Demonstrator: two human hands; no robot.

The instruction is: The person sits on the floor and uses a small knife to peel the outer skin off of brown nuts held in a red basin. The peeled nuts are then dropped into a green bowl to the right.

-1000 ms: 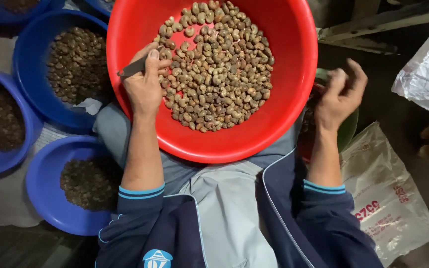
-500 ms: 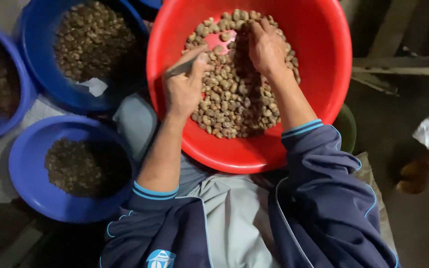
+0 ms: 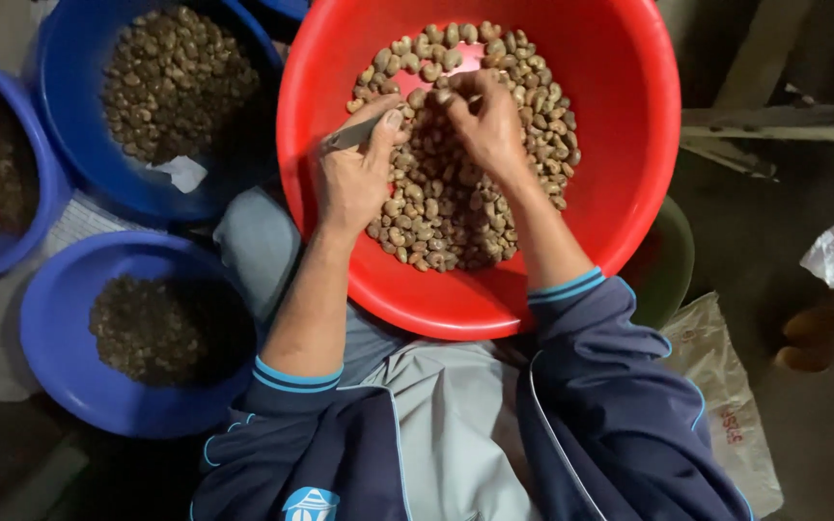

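Observation:
A large red basin (image 3: pixel 620 145) rests on my lap and holds a heap of pale brown nuts (image 3: pixel 456 207). My left hand (image 3: pixel 354 174) lies on the nuts at the basin's left side, closed around a thin grey blade-like tool (image 3: pixel 351 135) under the thumb. My right hand (image 3: pixel 485 121) reaches into the middle of the heap, fingertips curled down and pinching at a nut near the tool's tip. Whether a nut sits between those fingers is hidden by the hand.
Three blue basins stand to my left: one at top (image 3: pixel 69 125) with larger nuts, one at the far left (image 3: pixel 12 241) with dark bits, one at lower left (image 3: pixel 50 338) with small dark pieces. A white plastic sack (image 3: pixel 726 386) lies at my right.
My right hand has come from outside the basin's right rim into the heap beside my left hand. The view has shifted so the basin sits further right.

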